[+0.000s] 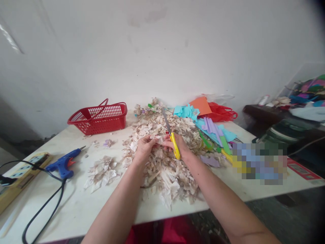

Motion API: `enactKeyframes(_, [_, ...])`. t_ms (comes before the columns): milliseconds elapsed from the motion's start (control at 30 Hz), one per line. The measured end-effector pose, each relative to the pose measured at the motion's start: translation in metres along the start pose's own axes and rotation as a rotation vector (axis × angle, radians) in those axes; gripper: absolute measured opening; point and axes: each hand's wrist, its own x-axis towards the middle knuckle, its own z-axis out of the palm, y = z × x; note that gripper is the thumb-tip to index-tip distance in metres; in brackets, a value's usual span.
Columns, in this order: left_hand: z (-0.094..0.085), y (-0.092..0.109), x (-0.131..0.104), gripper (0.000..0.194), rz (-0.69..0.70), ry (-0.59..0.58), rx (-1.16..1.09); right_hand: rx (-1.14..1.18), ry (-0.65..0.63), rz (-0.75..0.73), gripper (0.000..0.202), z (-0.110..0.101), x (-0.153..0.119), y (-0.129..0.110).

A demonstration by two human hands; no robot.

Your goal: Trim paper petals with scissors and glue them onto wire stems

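Note:
Both hands are over a large heap of pale, crumpled paper scraps (pixel 175 176) in the middle of the table. My left hand (pixel 146 146) pinches the left end of a small whitish paper piece (pixel 159 139). At its other end, the fingertips of my right hand (pixel 177 145) touch the same piece. Scissors with yellow handles (pixel 175 147) are also held in my right hand, their blades (pixel 166 121) pointing away toward the wall. A smaller pile of scraps (pixel 103 171) lies left of my left hand.
At the back left stands a red plastic basket (pixel 106 123). A blue glue gun (pixel 63 164) and a power strip (pixel 22 174) with black cable lie at left. Right of the heap are turquoise paper (pixel 186 112), an orange sheet (pixel 201 105) and a red bag (pixel 222 113).

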Motion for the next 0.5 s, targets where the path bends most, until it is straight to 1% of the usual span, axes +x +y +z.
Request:
enactKeyframes(67, [0.0009,0.0002,-0.0008,0.021,-0.005,-0.003,-0.014,-0.010,-0.019,0.009,0.029,0.0001,-0.0010,-0.0015])
enactKeyframes(167, [0.0007,0.0007,-0.0009,0.022,-0.005,0.002,-0.001,-0.037,-0.047,-0.018,0.026,-0.0002,-0.0023,-0.0032])
enactKeyframes(300, [-0.0006,0.0020,0.0006,0.022,0.023,0.037,0.072,-0.028,-0.072,-0.037,0.024,-0.0006,-0.0027,-0.0022])
enactKeyframes(400, [-0.0008,0.0032,0.0008,0.022,0.014,0.060,0.113,-0.037,-0.044,-0.044,0.024,-0.0014,-0.0019,0.0005])
enactKeyframes(500, [-0.0003,0.0043,-0.0006,0.019,0.001,0.024,0.128,-0.068,0.029,-0.067,0.026,-0.0034,0.0000,0.0028])
